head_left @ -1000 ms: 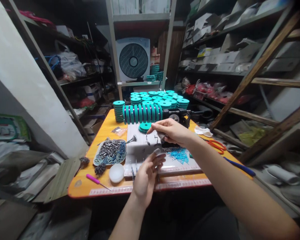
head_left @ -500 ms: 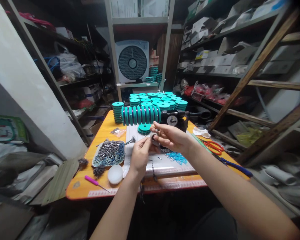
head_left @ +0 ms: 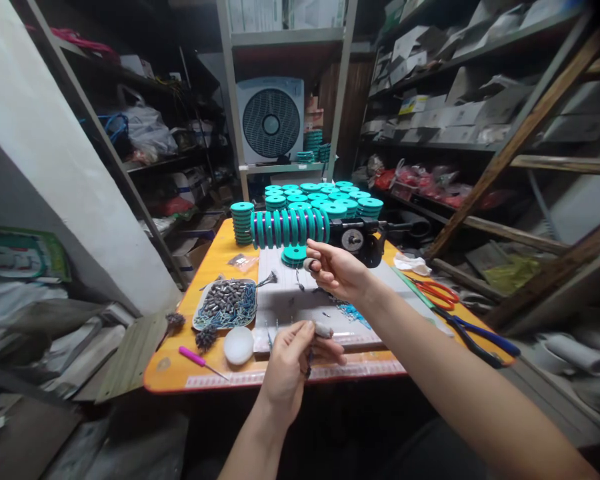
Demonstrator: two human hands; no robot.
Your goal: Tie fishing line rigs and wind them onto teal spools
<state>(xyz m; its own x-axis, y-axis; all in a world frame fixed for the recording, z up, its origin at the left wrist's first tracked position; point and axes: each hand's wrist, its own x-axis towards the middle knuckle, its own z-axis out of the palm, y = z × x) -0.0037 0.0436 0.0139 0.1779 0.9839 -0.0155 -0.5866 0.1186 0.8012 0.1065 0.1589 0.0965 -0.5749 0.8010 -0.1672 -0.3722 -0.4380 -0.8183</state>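
Near the table's front edge is my left hand (head_left: 295, 357), its thumb and index finger pinched together on something too small to make out; a whitish wrap covers one finger. My right hand (head_left: 337, 270) is higher up, just below the row of green spools (head_left: 290, 228) on the black winding device (head_left: 353, 239). Its fingers are curled, with a pale wrap on one fingertip, and a small dark piece (head_left: 300, 283) on a line hangs beside them. A tray (head_left: 196, 323) of grey weights and blue pieces lies left of my hands. Small blue pieces (head_left: 354, 313) lie beneath my right forearm.
Stacked green spools (head_left: 334, 210) stand at the back of the orange table (head_left: 180, 363). A white round container (head_left: 239, 345) and a pink-handled tool (head_left: 193, 356) lie front left. Orange scissors (head_left: 437, 293) and blue-handled pliers (head_left: 490, 337) lie right.
My hands have separated. My left hand has moved down toward the front edge, while my right hand remains near the spools. The view has shifted slightly.
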